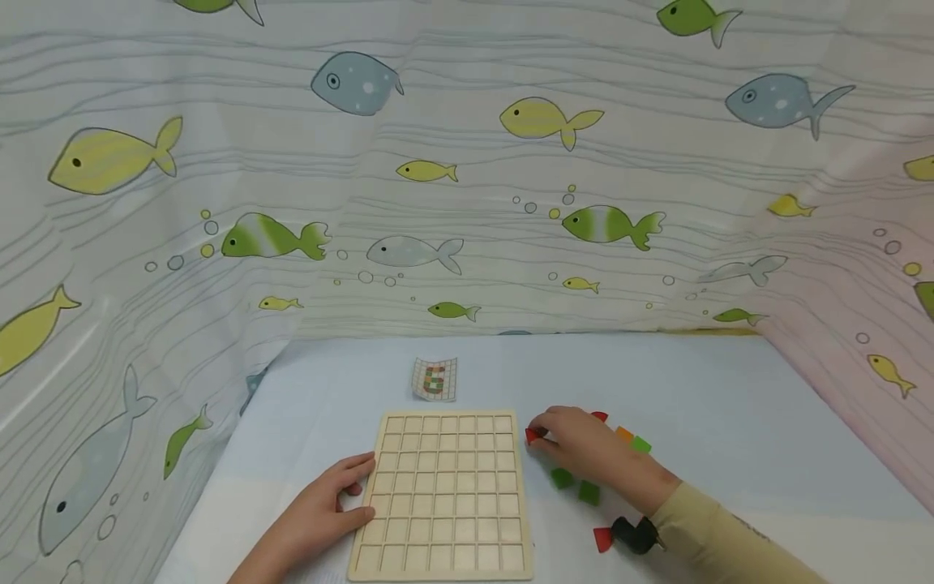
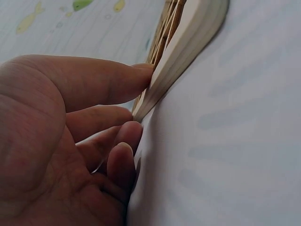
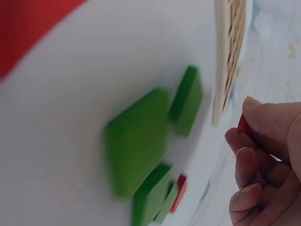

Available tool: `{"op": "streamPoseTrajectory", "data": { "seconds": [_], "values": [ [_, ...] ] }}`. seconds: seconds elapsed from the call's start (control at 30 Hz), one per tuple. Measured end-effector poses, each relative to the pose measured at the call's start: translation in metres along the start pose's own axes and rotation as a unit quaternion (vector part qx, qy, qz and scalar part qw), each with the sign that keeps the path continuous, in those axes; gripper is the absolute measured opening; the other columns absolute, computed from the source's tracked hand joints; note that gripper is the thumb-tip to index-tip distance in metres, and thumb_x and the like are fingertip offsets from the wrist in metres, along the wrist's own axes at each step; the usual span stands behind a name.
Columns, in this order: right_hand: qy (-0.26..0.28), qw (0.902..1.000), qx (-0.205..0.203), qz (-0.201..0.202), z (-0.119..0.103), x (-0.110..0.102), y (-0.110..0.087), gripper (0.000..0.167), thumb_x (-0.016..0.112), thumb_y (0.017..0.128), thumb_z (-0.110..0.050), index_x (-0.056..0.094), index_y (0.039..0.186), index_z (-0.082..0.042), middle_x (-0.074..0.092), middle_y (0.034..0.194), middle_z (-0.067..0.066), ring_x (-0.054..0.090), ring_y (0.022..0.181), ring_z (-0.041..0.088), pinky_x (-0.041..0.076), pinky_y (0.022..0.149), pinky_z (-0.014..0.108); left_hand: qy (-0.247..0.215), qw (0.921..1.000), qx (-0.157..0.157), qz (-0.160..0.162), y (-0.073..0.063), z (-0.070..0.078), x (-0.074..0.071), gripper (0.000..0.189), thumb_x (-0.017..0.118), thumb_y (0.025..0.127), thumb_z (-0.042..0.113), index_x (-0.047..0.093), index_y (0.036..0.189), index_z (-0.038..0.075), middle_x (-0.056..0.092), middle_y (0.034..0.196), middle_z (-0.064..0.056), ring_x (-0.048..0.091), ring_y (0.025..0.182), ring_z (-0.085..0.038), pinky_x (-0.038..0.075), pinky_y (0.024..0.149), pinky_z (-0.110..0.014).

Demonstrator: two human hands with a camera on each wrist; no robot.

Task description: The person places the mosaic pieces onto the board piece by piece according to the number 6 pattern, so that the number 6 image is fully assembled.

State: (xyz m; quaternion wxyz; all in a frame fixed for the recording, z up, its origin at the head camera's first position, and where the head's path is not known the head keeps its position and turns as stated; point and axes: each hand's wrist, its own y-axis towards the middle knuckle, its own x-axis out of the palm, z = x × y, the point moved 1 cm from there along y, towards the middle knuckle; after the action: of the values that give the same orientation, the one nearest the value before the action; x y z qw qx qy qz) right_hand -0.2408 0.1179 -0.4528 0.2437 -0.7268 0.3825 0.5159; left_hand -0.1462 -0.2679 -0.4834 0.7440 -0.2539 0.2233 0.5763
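My left hand (image 1: 327,496) rests against the left edge of a wooden grid board (image 1: 443,483), thumb and fingertips touching its rim. In the left wrist view, the straight thumb (image 2: 108,84) lies along the board's side (image 2: 176,59). Just off the board's upper right edge, my right hand (image 1: 584,442) pinches a small red tile (image 1: 531,436) between thumb and fingers. Most of that red tile (image 3: 242,123) is covered by the fingertips in the right wrist view. Green tiles (image 1: 589,492) lie on the table below this hand.
Behind the board lies a small pattern card (image 1: 434,380) with a coloured figure on a grid. An orange tile (image 1: 624,435), a bright green tile (image 1: 641,444) and a red rounded tile (image 1: 600,416) lie around the right hand. A further red tile (image 1: 602,539) lies near a black object (image 1: 636,535) by the right sleeve.
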Motion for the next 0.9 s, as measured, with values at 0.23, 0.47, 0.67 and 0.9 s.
{"op": "streamPoseTrajectory", "data": {
  "seconds": [0.23, 0.47, 0.67, 0.9],
  "values": [
    [0.001, 0.9997, -0.02, 0.015, -0.024, 0.006, 0.019, 0.014, 0.072, 0.092, -0.02, 0.074, 0.103, -0.012, 0.066, 0.094, -0.008, 0.059, 0.085, 0.008, 0.051, 0.074, 0.029, 0.003, 0.9999, 0.01, 0.003, -0.001, -0.003, -0.001, 0.071, 0.081, 0.082, 0.029, 0.053, 0.142, 0.003, 0.043, 0.15, -0.003, 0.052, 0.1, -0.011, 0.045, 0.071, -0.024],
    [-0.014, 0.9995, -0.025, 0.011, -0.048, 0.016, 0.038, 0.011, 0.072, 0.092, -0.021, 0.072, 0.097, -0.011, 0.059, 0.085, -0.008, 0.051, 0.076, 0.008, 0.047, 0.069, 0.027, 0.005, 0.9999, 0.015, 0.003, -0.001, -0.002, -0.002, 0.07, 0.081, 0.083, 0.03, 0.054, 0.142, 0.002, 0.044, 0.149, -0.004, 0.051, 0.097, -0.009, 0.045, 0.069, -0.024],
    [-0.011, 0.9996, -0.024, -0.009, -0.062, 0.025, 0.051, 0.007, 0.072, 0.092, -0.021, 0.072, 0.089, -0.014, 0.059, 0.08, -0.009, 0.051, 0.074, 0.007, 0.046, 0.067, 0.025, 0.005, 0.9999, 0.015, -0.002, -0.001, -0.002, -0.001, 0.07, 0.08, 0.084, 0.028, 0.053, 0.142, 0.001, 0.044, 0.15, -0.006, 0.05, 0.097, -0.01, 0.045, 0.069, -0.024],
    [-0.013, 0.9997, -0.014, -0.017, -0.067, 0.034, 0.061, 0.008, 0.073, 0.091, -0.023, 0.074, 0.087, -0.016, 0.059, 0.077, -0.011, 0.051, 0.072, 0.005, 0.047, 0.067, 0.024, 0.006, 0.9999, 0.016, 0.003, -0.001, 0.0, -0.001, 0.069, 0.08, 0.083, 0.027, 0.054, 0.141, 0.001, 0.044, 0.149, -0.006, 0.051, 0.098, -0.011, 0.045, 0.07, -0.024]
  ]
}}
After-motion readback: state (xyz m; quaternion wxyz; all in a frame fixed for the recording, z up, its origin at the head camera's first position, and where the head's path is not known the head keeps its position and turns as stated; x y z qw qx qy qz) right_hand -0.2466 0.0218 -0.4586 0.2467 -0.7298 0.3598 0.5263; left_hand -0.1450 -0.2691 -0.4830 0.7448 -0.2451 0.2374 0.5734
